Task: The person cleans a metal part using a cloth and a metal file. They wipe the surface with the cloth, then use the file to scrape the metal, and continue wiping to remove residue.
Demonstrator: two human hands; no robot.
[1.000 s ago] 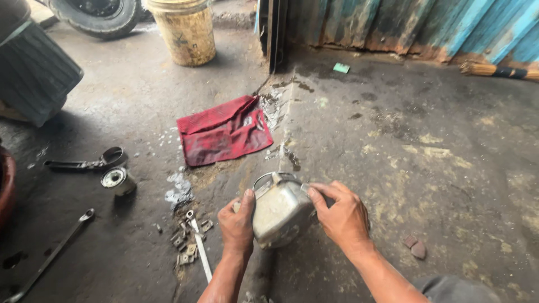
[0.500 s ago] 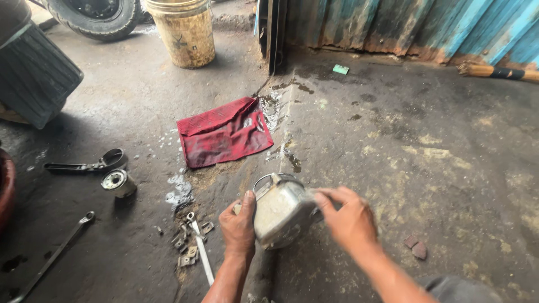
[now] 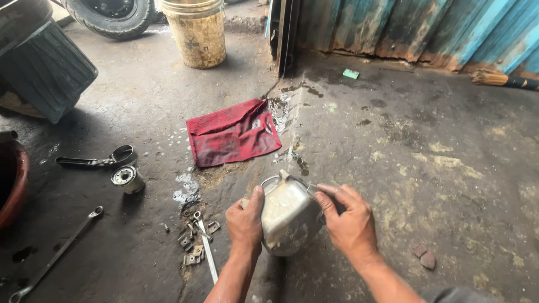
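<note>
Both hands grip a dented metal can (image 3: 289,216) just above the wet concrete floor (image 3: 426,168) — the left hand (image 3: 245,223) clasps its left side, thumb up along the wall, and the right hand (image 3: 349,221) wraps its right side, fingers curled at the rim. The can tilts, mouth away from the person. The surface looks greasy, so it could slip and drop onto the small bolts (image 3: 193,244) and wrench (image 3: 206,252) lying just to the left. Tipped further, anything inside could spill toward the red rag (image 3: 233,133) — well ahead — and slick the floor further.
</note>
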